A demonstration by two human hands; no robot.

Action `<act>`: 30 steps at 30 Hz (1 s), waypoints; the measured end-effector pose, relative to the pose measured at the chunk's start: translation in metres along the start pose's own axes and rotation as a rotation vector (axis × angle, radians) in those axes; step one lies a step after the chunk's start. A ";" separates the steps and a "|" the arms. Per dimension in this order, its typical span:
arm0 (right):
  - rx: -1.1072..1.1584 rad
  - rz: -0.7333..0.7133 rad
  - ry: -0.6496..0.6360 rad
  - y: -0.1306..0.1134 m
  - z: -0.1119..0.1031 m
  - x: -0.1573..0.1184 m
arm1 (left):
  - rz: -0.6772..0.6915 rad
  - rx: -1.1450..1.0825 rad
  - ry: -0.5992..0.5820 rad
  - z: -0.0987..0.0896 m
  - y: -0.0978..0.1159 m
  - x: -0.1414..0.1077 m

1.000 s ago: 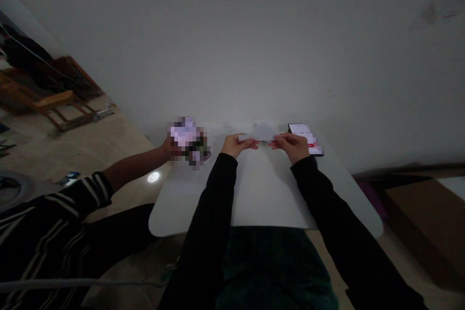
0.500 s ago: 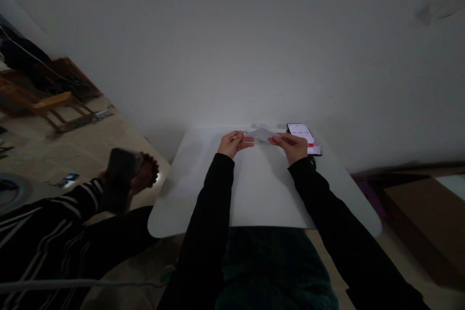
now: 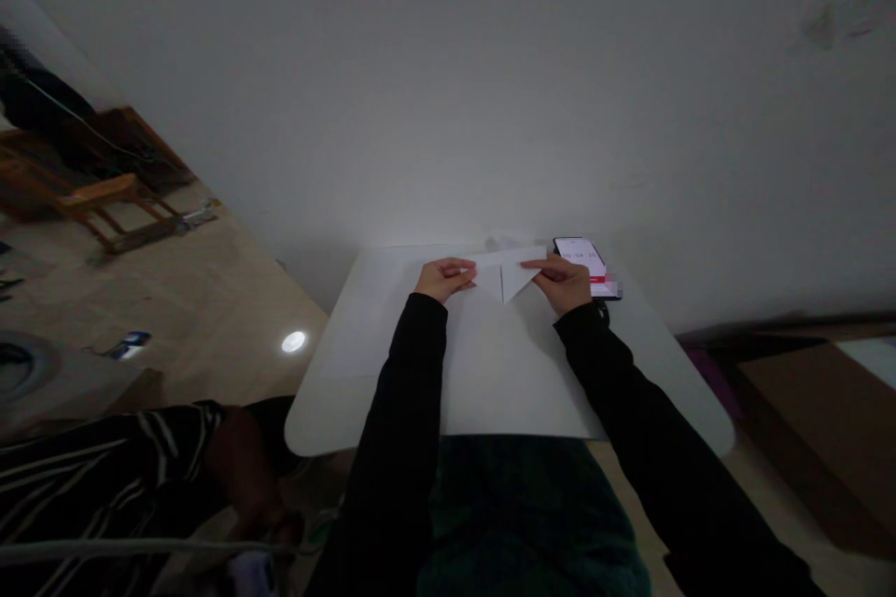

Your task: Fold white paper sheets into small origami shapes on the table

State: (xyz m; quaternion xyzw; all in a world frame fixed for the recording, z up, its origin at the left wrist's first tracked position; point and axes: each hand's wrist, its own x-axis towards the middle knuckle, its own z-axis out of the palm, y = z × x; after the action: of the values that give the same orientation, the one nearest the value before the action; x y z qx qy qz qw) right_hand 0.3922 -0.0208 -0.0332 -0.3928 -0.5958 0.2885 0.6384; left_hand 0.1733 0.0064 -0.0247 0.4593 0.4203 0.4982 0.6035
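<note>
A folded white paper (image 3: pixel 514 272) hangs between my two hands above the far part of the white table (image 3: pixel 504 382). It shows a triangular shape, point toward me, with a dark slit down its middle. My left hand (image 3: pixel 445 280) pinches its left corner between thumb and fingers. At the right corner my right hand (image 3: pixel 562 282) grips it, the index finger lying along the front. Just beyond my right hand lies a phone (image 3: pixel 582 252) with a lit timer screen, partly covered by that hand.
A white wall (image 3: pixel 504 93) rises behind the table. On the left sits another person in a striped sleeve (image 3: pixel 154 438), arm lowered. A wooden chair (image 3: pixel 105 196) stands farther back on the tiled floor. A cardboard box (image 3: pixel 826 429) is at the right.
The paper has turned from nearly edge-on to show its triangular face with the slit. Both hands still hold it. The other person's hand with a dark phone has dropped lower.
</note>
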 end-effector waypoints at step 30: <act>0.227 0.206 0.030 0.003 0.013 -0.001 | 0.253 -0.015 -0.044 0.008 0.004 0.005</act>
State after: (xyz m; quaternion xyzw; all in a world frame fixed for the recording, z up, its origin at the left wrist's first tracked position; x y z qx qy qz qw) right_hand 0.3799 -0.0182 -0.0367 -0.3814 -0.5063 0.4122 0.6544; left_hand 0.1806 0.0108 -0.0194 0.5150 0.3419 0.5634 0.5481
